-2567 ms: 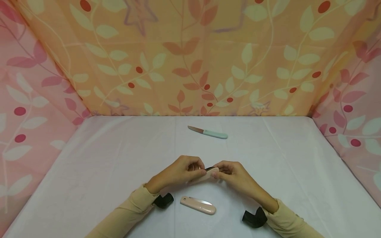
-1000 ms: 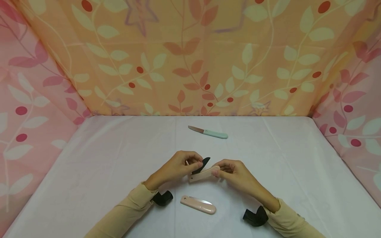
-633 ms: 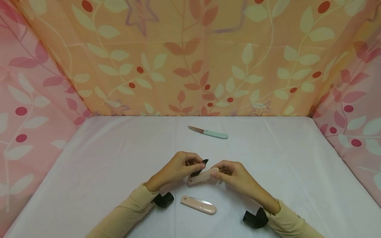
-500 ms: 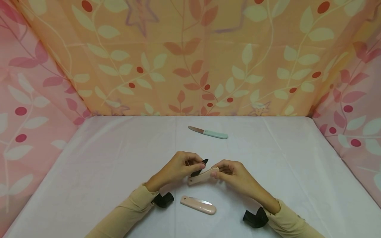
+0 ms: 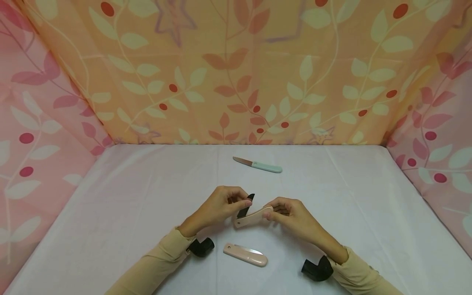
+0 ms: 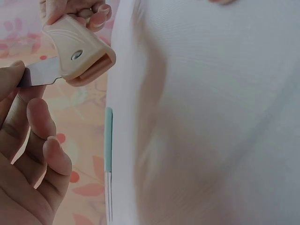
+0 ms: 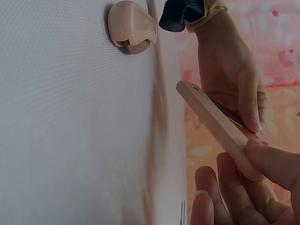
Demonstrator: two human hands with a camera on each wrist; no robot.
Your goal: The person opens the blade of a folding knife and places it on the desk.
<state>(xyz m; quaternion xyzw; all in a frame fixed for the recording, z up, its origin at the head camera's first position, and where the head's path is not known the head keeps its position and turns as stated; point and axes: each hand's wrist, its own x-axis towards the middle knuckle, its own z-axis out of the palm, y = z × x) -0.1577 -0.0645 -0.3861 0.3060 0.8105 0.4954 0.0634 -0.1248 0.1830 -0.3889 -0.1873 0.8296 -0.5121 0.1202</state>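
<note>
The left hand (image 5: 221,207) pinches the blade (image 5: 246,207) of a folding knife (image 5: 252,216), so its grip is tight on the blade. The blade sticks up part way out of the pink handle. The right hand (image 5: 291,217) holds the far end of that handle with a tight grip. The knife is in the air, just above the counter (image 5: 110,196).

Nearer the person than this knife lies a second pink knife (image 5: 245,254). Farther back lies a green knife (image 5: 259,165).

The left wrist view shows a round pin (image 6: 77,55) on the handle, which the head view does not show.
</note>
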